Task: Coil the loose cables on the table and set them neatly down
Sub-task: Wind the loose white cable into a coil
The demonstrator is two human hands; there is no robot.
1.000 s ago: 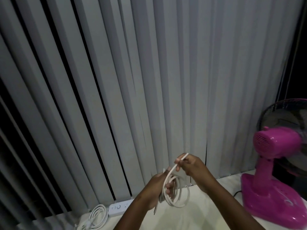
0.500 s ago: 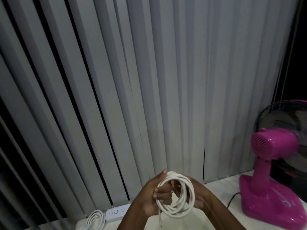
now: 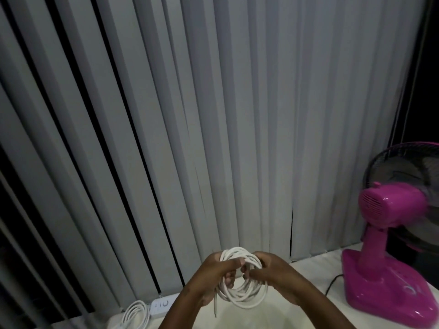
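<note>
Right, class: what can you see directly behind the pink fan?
Behind the pink fan stand grey vertical blinds and a dark gap at the right edge. Whatever sits lower behind its base is covered by the fan.

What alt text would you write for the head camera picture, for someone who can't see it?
Two hands, left hand and right hand, hold a coiled white cable above a pale table. Grey vertical blinds hang behind, a pink fan stands right, another white coil lies left.

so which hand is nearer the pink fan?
Right. The right hand holds the cable coil on the side facing the fan; the left hand is farther away.
</note>
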